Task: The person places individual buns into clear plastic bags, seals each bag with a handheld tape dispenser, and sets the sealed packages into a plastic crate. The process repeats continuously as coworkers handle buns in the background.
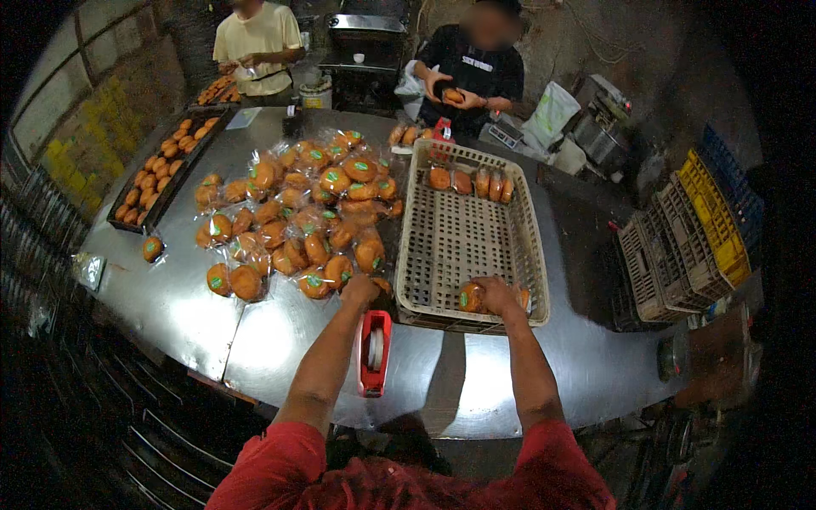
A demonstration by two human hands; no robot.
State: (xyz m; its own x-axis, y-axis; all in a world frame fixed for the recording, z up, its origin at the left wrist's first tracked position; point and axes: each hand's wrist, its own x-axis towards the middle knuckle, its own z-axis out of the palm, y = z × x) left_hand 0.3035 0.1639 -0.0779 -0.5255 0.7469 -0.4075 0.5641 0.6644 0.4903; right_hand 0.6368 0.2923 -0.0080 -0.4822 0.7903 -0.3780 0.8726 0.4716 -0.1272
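Observation:
My right hand (498,294) is inside the near end of a pale plastic crate (472,317), gripping plastic-wrapped buns. A wrapped bun (470,298) with a green label shows on its left side, and part of another on its right. My left hand (360,290) is at the near right edge of a large pile of bagged buns (306,236), next to a bun (382,285). Its fingers are hidden, so I cannot tell whether it grips that bun. A red tape dispenser (374,354) lies just below my left hand. Several wrapped buns (481,183) line the crate's far end.
A dark tray (118,223) of unwrapped buns sits on the metal table (287,357) at left, near a single bagged bun (152,248). Across the table, two people handle items. A second red dispenser (442,129) stands behind the crate. Stacked crates (669,248) are at right.

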